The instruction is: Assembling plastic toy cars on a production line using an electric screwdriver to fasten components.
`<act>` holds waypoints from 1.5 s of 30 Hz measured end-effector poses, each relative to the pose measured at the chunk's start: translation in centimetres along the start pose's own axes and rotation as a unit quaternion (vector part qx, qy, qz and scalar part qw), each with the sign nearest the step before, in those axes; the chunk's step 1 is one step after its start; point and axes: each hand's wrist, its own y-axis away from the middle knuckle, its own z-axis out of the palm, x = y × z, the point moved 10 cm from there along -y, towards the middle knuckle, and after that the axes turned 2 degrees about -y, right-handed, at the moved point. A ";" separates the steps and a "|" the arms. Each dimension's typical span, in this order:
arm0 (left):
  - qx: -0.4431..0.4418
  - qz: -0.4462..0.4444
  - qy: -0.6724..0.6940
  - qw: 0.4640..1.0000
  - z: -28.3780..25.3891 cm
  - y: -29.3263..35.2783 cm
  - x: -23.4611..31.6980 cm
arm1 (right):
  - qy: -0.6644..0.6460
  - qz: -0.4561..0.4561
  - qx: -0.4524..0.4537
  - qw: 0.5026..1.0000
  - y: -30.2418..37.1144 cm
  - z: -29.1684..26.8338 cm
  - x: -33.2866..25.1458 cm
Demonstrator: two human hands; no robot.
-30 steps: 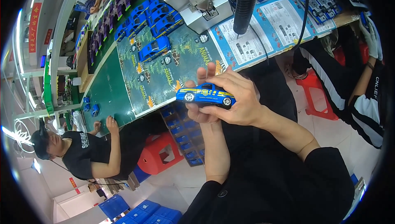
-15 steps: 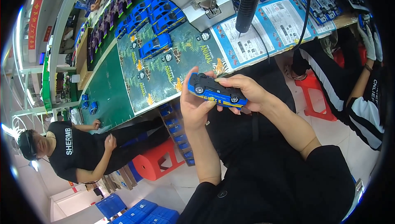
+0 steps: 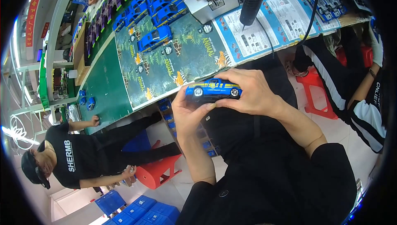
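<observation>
A blue toy car with yellow markings is held between both hands, in front of the table's near edge. Its side with two silver wheels shows. My left hand grips the front-left end, thumb along the lower edge. My right hand closes on the other end, fingers over the top and thumb below. On the table beyond stands a single blue toy car, with several more blue cars in a cluster behind it.
A metal fixture and a hanging black screwdriver-like tool with a cable stand over the table's far side. Printed sheets cover the tabletop. A co-worker is at left, another person's gloved hand at right. Red stools stand below.
The toy car has been turned from underside up to its side facing me, and both hands have shifted grip around it. The co-worker at left has lowered one hand.
</observation>
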 end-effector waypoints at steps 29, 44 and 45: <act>-0.087 0.091 -0.291 0.948 2.5 -0.4 2.2 | 0.057 -0.124 -0.017 0.990 0.3 1.3 -0.5; -0.052 0.100 -0.329 0.938 2.7 -0.8 2.8 | 0.062 -0.106 -0.048 0.991 -0.1 2.0 0.1; -0.052 0.111 -0.326 0.937 2.7 -0.8 3.0 | 0.072 -0.110 -0.042 0.990 -0.2 2.0 0.1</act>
